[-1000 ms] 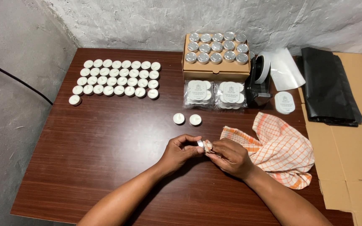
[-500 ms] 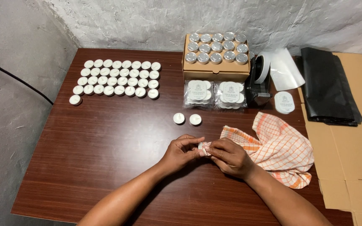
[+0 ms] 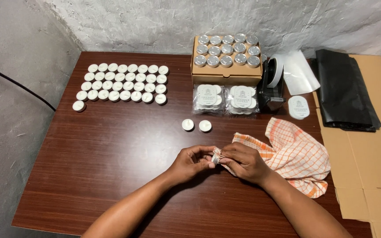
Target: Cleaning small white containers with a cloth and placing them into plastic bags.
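Note:
Over the middle of the dark wooden table (image 3: pixel 111 167), my left hand (image 3: pixel 192 162) pinches a small tealight candle (image 3: pixel 214 159), which is mostly hidden between my fingers. My right hand (image 3: pixel 243 162) presses a corner of the orange-checked cloth (image 3: pixel 294 154) against that candle. The rest of the cloth lies crumpled on the table to the right. Two loose white tealights (image 3: pixel 196 125) sit side by side just beyond my hands.
Several rows of white tealights (image 3: pixel 122 83) lie at the far left. A cardboard box of silver-cupped tealights (image 3: pixel 226 50) stands at the back, with two clear packs (image 3: pixel 225 98) before it. A tape dispenser (image 3: pixel 272 83), black plastic bags (image 3: pixel 345 88) and flat cardboard (image 3: pixel 375 145) lie right.
The candle was visible between my fingertips; now the cloth corner covers it. Both hands have stayed in about the same place.

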